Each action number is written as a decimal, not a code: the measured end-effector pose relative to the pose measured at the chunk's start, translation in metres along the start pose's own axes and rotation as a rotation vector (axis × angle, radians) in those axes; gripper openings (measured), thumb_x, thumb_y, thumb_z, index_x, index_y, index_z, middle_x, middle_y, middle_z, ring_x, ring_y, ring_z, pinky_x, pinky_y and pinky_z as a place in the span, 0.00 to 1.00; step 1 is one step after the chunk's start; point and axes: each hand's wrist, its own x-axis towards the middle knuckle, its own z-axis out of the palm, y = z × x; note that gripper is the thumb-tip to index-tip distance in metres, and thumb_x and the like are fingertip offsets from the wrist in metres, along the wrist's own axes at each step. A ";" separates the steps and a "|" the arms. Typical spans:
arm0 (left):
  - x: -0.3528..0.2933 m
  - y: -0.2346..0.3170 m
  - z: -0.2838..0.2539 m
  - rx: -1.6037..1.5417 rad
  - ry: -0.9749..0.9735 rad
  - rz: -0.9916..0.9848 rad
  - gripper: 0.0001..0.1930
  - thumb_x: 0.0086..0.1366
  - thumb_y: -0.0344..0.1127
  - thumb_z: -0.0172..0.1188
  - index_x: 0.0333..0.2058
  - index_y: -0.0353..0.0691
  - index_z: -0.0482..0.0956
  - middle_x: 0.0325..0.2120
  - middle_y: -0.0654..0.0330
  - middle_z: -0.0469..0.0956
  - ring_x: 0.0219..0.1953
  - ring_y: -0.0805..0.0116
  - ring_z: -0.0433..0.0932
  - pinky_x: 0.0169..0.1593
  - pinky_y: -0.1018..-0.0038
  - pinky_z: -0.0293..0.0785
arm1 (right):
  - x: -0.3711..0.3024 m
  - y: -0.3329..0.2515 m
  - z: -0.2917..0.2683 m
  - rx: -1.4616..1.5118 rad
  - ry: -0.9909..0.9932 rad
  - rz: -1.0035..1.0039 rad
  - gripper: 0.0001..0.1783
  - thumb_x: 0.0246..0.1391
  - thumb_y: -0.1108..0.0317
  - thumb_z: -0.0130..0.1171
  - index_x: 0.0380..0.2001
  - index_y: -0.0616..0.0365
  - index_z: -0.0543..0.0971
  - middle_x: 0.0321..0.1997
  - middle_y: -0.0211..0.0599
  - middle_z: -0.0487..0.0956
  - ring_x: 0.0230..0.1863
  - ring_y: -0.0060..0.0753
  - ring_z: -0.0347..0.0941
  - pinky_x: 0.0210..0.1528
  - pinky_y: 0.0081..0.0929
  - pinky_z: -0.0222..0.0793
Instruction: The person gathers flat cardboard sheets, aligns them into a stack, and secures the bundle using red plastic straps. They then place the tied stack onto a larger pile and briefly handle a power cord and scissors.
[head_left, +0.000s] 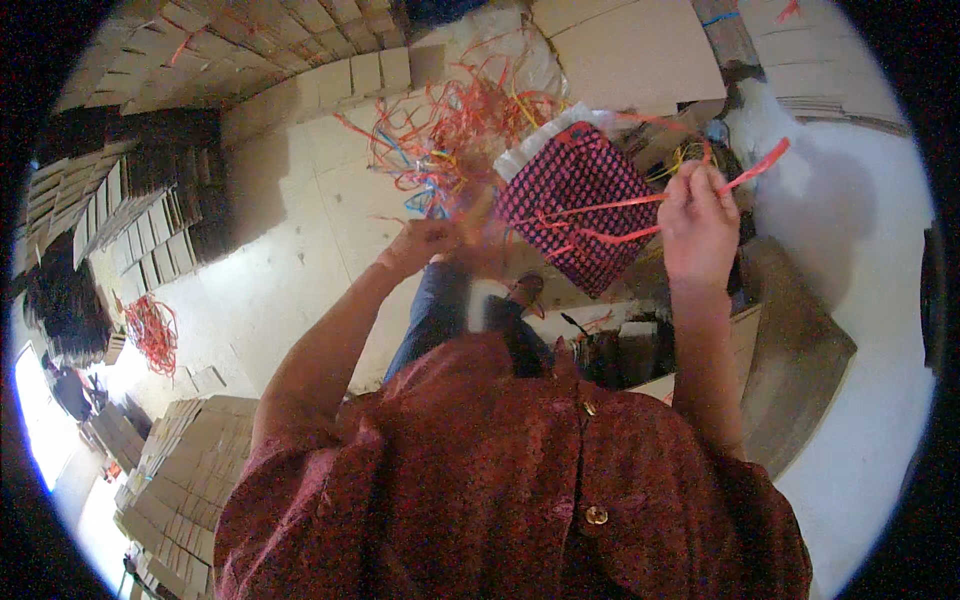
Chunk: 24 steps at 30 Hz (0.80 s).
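My right hand (700, 215) is raised at the right, its fingers closed round a red plastic strap (762, 166). One loose end juts out past the knuckles, and two lengths run left across a pink-and-black patterned cushion (575, 190) with a pale frill. Left of the cushion, my left hand (425, 245) is closed in a pinch. A thin reddish strand pokes out beside its fingers; the stretch between that hand and the cushion is blurred, so how the strands join there cannot be made out.
A tangled heap of red, blue and yellow straps (465, 125) lies on the floor ahead. Another red bundle (152, 335) is at the left. Stacked flat cardboard (185, 470) stands along the left and far sides. A brown sheet (800, 350) lies at the right, beside a white wall.
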 end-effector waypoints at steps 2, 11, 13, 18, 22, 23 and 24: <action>-0.003 0.009 0.005 -0.158 0.024 -0.083 0.08 0.57 0.32 0.58 0.29 0.32 0.76 0.24 0.58 0.77 0.26 0.71 0.74 0.34 0.74 0.72 | -0.001 -0.008 -0.001 0.043 -0.010 0.026 0.09 0.59 0.67 0.45 0.29 0.60 0.71 0.15 0.26 0.65 0.11 0.14 0.52 0.12 0.14 0.45; 0.012 0.072 -0.069 -0.127 0.155 -0.006 0.06 0.56 0.31 0.56 0.30 0.36 0.77 0.26 0.63 0.75 0.28 0.74 0.70 0.35 0.76 0.68 | -0.007 -0.056 0.003 0.129 -0.031 -0.141 0.09 0.58 0.71 0.42 0.31 0.64 0.72 0.19 0.27 0.67 0.14 0.13 0.54 0.14 0.12 0.48; 0.011 0.092 -0.114 0.045 0.158 0.021 0.06 0.55 0.33 0.57 0.27 0.36 0.77 0.24 0.64 0.75 0.26 0.75 0.70 0.33 0.77 0.68 | -0.005 -0.067 0.000 0.065 0.049 -0.169 0.08 0.57 0.69 0.46 0.31 0.61 0.71 0.17 0.27 0.65 0.12 0.14 0.53 0.14 0.13 0.49; -0.005 0.144 -0.175 0.173 0.374 0.093 0.08 0.55 0.36 0.58 0.28 0.37 0.79 0.20 0.68 0.73 0.24 0.79 0.67 0.29 0.81 0.65 | 0.010 -0.079 -0.049 0.172 0.177 -0.195 0.08 0.56 0.66 0.48 0.35 0.60 0.71 0.20 0.26 0.64 0.11 0.15 0.52 0.12 0.14 0.49; -0.028 0.188 -0.172 0.171 0.463 -0.025 0.07 0.55 0.36 0.59 0.27 0.39 0.79 0.20 0.69 0.73 0.23 0.81 0.66 0.28 0.82 0.63 | 0.002 -0.086 -0.099 0.387 0.113 -0.181 0.10 0.57 0.67 0.46 0.39 0.60 0.69 0.20 0.26 0.63 0.13 0.15 0.51 0.12 0.13 0.48; -0.035 0.194 -0.171 0.190 0.477 -0.052 0.07 0.55 0.36 0.59 0.26 0.40 0.79 0.20 0.70 0.73 0.23 0.81 0.65 0.28 0.82 0.63 | -0.002 -0.087 -0.110 0.380 0.147 -0.165 0.10 0.57 0.67 0.46 0.39 0.60 0.69 0.20 0.26 0.62 0.13 0.15 0.51 0.12 0.13 0.49; -0.041 0.202 -0.173 0.204 0.498 -0.075 0.07 0.54 0.36 0.60 0.26 0.39 0.79 0.20 0.70 0.72 0.23 0.82 0.65 0.28 0.82 0.62 | -0.007 -0.088 -0.119 0.381 0.185 -0.151 0.10 0.58 0.67 0.46 0.39 0.60 0.69 0.20 0.26 0.62 0.14 0.14 0.51 0.13 0.12 0.49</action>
